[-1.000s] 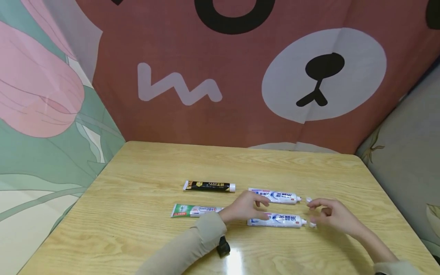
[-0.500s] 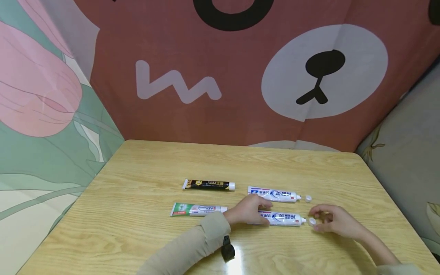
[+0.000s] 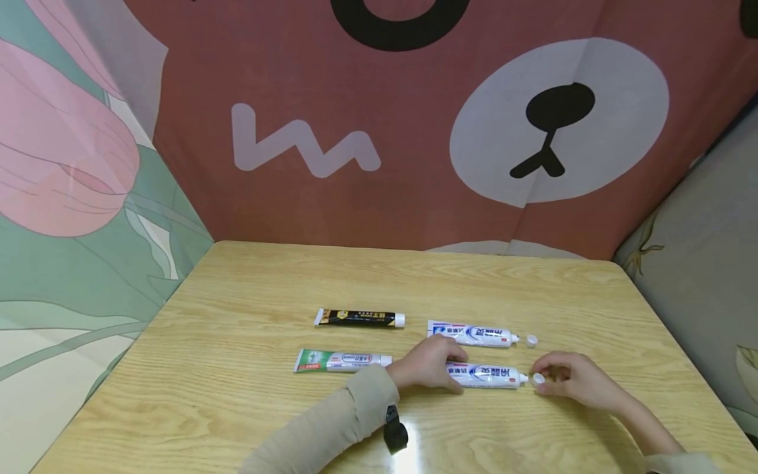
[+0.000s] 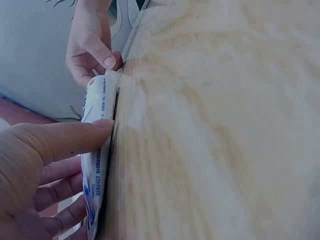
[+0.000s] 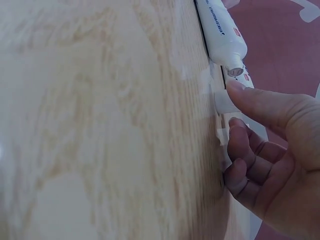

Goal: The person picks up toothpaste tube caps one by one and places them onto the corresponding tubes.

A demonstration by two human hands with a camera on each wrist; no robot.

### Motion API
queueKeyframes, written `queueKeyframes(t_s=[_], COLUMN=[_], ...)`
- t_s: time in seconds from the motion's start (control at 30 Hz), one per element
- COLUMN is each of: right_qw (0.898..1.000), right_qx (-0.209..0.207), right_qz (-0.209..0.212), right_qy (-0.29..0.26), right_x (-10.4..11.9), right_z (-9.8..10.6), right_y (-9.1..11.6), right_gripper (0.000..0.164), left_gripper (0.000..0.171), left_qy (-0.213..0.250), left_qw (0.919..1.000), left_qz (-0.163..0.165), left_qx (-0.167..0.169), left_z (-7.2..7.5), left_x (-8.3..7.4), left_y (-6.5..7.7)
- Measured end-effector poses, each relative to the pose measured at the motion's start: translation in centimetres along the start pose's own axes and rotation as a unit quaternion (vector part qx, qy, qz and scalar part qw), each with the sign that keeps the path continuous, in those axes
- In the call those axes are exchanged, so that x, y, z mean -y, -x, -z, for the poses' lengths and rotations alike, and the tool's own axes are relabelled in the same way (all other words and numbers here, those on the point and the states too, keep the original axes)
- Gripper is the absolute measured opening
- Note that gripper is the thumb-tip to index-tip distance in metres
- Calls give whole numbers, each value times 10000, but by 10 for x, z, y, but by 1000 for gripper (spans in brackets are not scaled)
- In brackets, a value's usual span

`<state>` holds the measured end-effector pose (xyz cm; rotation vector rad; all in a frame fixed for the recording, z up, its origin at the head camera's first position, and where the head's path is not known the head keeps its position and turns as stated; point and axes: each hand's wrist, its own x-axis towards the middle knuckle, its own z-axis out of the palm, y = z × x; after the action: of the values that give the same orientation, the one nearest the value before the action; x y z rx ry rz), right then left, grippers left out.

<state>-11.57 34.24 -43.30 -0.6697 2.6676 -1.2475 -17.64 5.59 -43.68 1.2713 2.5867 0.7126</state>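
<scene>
Two white-and-blue toothpaste tubes lie on the table, both with bare nozzles. My left hand [image 3: 431, 362] grips the near toothpaste tube [image 3: 488, 376], thumb on one side and fingers on the other in the left wrist view. Off this tube's nozzle, my right hand [image 3: 577, 380] has thumb and index fingertip at either side of a small white cap [image 3: 538, 378]. In the right wrist view the thumb lies right against the cap [image 5: 225, 102], and the other fingers are curled. The far toothpaste tube [image 3: 474, 334] lies behind, with its own cap [image 3: 531, 341] beside its nozzle.
To the left lie a black toothpaste tube [image 3: 360, 318] and a green-and-white toothpaste tube [image 3: 340, 361], the latter partly behind the left wrist. The wooden table [image 3: 237, 408] meets a printed bear curtain [image 3: 414, 197] at its back edge.
My left hand has come down onto the near tube and taken hold of it. My right hand has moved away from the far cap and closed its fingertips about the near cap.
</scene>
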Motion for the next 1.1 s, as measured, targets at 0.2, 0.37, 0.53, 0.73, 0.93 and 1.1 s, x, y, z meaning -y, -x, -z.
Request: queueKeyframes(t_s=[0.2,0.37,0.53,0.73,0.93,1.1], right_qw=[9999,9998,9998,9998,9984,9971], right_qx=[69,54,-34,-123,-504,-630], right_qz=[-105,-84,133,163,3,-229], right_qy=[-78,-149,-153,-79,260,361], right_x=[1,3,5,9,13,15], right_z=[0,-1,0,3,5,5], right_y=[0,-2,-4,-6,-6,-4], right_gripper=[19,16,14,15,18,17], left_gripper=[40,37,36,36,36,37], left_qy=[-235,-198,-251,-62,137,289], left_qw=[9996,9997,9995,9991,9979,9972], left_qz=[-98,-62,-177,-329,-444,-439], left_qx=[74,111,-37,-267,-460,-528], left_z=[-1,-1,1,3,6,8], left_x=[-2,-4,-6,-4,-3,-5], left_y=[-2,-2,-3,-2,0,1])
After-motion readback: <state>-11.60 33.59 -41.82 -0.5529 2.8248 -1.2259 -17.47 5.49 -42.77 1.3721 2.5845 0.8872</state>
